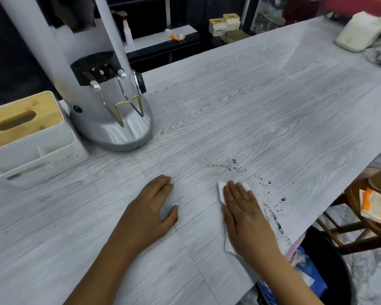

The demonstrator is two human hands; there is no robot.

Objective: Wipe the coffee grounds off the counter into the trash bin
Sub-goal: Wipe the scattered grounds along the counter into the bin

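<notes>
Because the scattered black coffee grounds lie in a loose arc near the right edge of the pale grey wood-grain bench, a stroke of the folded white paper tissue that is angled wrongly could carry them past the rim of the black round trash bin, which is seen below that edge, and onto the marbled floor. A second risk is judged to be smearing: fine grains could be dragged into the seams between the bench panels if the tissue is pressed too hard. Specks farthest from the near edge, around the upper end of the arc, may be missed, since the tissue is seen to lie short of them.

The right hand is laid flat on the tissue, fingers straight and held close together, pressing it to the bench just left of the grounds. The left hand is rested on the bare bench, well apart from the tissue, with fingers extended and thumb spread; nothing is held by it.
</notes>
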